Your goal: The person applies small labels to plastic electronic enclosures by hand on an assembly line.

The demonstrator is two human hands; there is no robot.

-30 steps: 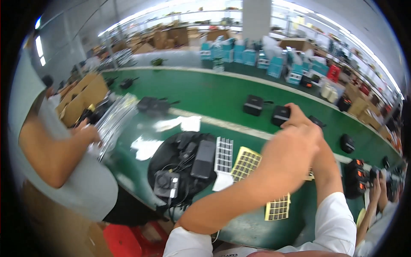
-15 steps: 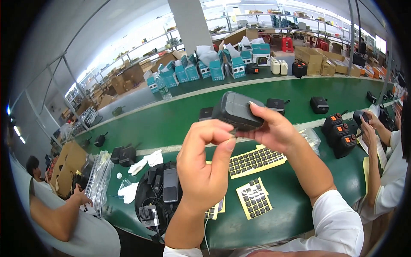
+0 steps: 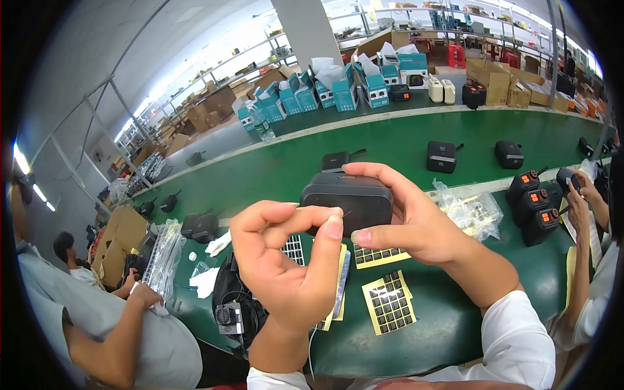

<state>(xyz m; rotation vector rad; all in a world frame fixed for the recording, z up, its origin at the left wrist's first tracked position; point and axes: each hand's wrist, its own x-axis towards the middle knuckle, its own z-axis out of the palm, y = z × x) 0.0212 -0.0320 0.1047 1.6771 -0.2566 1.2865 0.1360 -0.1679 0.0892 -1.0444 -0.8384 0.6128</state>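
Observation:
A black rounded box-shaped device is held up over the bench by my right hand, thumb on its lower edge and fingers over its top. My left hand is closed in a pinch right in front of the device's near face. A thin, dark sliver shows at those fingertips, too small to make out. Below the hands lie yellow sheets of small black rectangular pads, one sheet in front of my right forearm and another sheet partly hidden behind my hands.
Black devices, among them one, stand on the green conveyor. Three black units with orange marks and a clear plastic bag are at right. A black bag lies left. Co-workers sit on both sides.
The device has been lowered slightly and turned, so a flat dark face now points toward me. My left pinch has moved slightly down and left. The view has shifted a little.

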